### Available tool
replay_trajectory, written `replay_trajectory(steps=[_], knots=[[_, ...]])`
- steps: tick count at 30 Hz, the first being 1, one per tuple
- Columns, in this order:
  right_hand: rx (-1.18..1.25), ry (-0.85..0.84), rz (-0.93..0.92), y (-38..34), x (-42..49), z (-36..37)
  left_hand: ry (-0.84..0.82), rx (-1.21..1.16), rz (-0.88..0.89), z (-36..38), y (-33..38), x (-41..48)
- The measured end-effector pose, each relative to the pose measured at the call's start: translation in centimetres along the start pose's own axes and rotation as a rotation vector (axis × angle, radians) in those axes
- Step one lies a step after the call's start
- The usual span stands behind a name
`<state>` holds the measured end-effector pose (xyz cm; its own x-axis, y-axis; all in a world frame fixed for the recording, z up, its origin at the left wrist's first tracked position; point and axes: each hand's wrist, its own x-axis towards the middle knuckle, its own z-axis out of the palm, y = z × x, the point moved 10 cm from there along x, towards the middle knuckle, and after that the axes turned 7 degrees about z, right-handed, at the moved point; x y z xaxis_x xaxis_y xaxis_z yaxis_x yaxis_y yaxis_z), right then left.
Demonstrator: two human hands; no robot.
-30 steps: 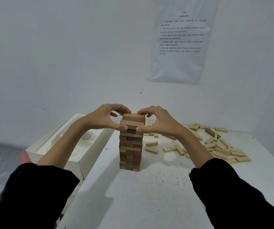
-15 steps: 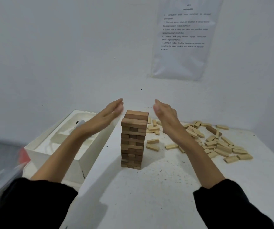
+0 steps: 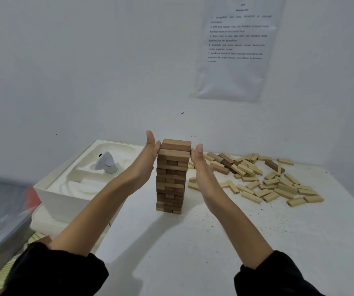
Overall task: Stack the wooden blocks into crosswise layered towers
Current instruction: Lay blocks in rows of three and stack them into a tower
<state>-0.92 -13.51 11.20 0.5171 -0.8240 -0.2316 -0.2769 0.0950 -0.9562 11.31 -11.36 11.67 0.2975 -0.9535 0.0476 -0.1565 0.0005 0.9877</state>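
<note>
1 block tower [image 3: 173,178] is up at mid-table [image 3: 193,253], with many crosswise layers; the top layers sit a bit off-line. A big scatter of loose blocks [image 3: 274,184] lies to its right, unstacked, so plenty is left; probably under half done. The step in hand looks like squaring up the top.

Left hand [image 3: 150,154]: fingers straight and together, flat against the tower's upper left face, gripping nothing. Right hand [image 3: 199,159]: fingers straight, tips at the upper right edge, touching or just beside it, holding nothing.
</note>
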Motion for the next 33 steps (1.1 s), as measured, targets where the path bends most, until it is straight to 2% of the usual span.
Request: replay_trajectory(steps=[15,24,28,33], knots=[[-0.028,0.03,-0.007,-0.5,-0.3,-0.3,-0.003,0.046,0.114,1.2,1.8,-0.5],[-0.001,0.039,-0.075,-0.7,-0.2,-0.9,0.037,0.104,0.065,-0.1,1.9,-0.5],[-0.004,0.09,-0.099,-1.1,-0.3,-3.0,0.12,0.203,0.159,-1.3,4.5,-0.4],[0.035,0.174,-0.191,-2.4,-1.4,-6.8,0.129,0.326,0.363,0.6,9.7,-1.2]])
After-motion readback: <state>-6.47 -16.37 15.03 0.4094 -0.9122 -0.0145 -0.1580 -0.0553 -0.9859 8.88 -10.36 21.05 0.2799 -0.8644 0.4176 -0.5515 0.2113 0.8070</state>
